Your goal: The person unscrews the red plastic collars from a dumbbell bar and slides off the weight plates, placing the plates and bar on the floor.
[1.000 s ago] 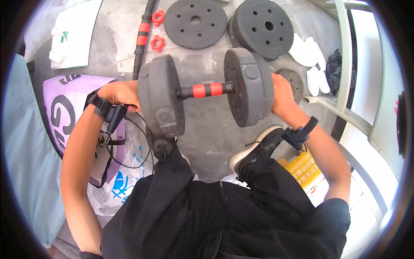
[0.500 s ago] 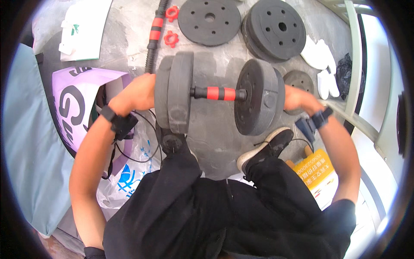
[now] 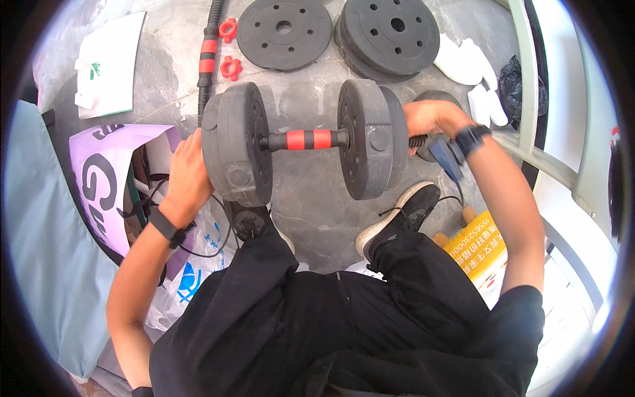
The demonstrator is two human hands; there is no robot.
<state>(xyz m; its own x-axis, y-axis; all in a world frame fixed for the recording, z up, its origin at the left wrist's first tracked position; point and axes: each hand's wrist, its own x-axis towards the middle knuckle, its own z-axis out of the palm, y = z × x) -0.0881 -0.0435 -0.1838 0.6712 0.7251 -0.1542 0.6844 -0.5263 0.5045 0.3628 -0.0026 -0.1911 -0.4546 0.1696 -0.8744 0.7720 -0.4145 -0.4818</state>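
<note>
A dumbbell (image 3: 309,139) with a red-and-black grip and dark grey plates at both ends is held level above the floor between my feet. Against the outer face of its left plates (image 3: 238,142) rests my left hand (image 3: 188,175), its fingertips partly hidden there. My right hand (image 3: 433,119) curls around the bar's threaded end (image 3: 417,141), which pokes out past the right plates (image 3: 374,139). Whether a nut sits inside those right fingers is hidden. Both wrists carry black bands.
Beyond the dumbbell lie a single plate (image 3: 284,40), stacked plates (image 3: 390,43), two red star nuts (image 3: 231,68) and another bar (image 3: 208,56). A purple bag (image 3: 99,178) stands left. White gloves (image 3: 463,63), a metal frame (image 3: 529,86) and a yellow box (image 3: 473,245) are right.
The dumbbell has shifted slightly left in view and tilts differently. My left hand has slid lower along the plates. My right hand has come up, and the threaded bar end now shows beside it.
</note>
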